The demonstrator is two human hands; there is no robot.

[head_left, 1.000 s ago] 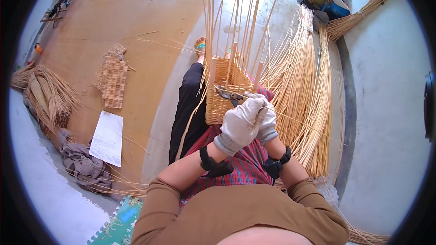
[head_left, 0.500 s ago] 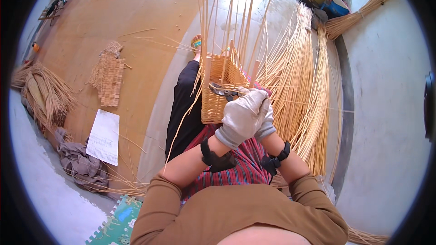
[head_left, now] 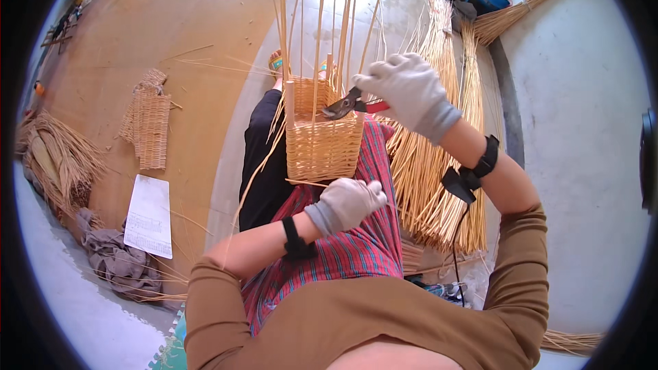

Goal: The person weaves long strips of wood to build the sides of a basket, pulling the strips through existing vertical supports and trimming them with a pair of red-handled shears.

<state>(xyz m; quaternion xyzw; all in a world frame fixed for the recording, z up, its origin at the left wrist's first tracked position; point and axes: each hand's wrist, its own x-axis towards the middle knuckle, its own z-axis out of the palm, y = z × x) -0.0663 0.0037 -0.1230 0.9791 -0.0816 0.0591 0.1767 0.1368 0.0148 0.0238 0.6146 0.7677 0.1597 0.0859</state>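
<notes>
My right hand (head_left: 408, 89), in a whitish glove, is closed round pruning shears (head_left: 351, 104) with a red handle. Their dark jaws hang just over the near rim of a woven cane basket (head_left: 322, 154). This rectangular basket sits on my lap, with long upright canes (head_left: 321, 27) and thick wooden posts (head_left: 289, 99) rising from its walls. Loose strands trail down its left side. Below the basket's near wall, my gloved left hand (head_left: 346, 202) is closed on a thin cane strand (head_left: 305, 182) that sticks out to the left.
Long bundles of cane (head_left: 439, 185) lie on the floor to my right. On the left are a flat woven piece (head_left: 151, 120), a white printed sheet (head_left: 149, 216), a grey cloth (head_left: 123, 257) and a bundle of dry fibres (head_left: 58, 154). A wall stands at the far right.
My hands have parted: the right one has risen to the right with the shears, the left has dropped below the basket with a strand. The whole view has shifted slightly.
</notes>
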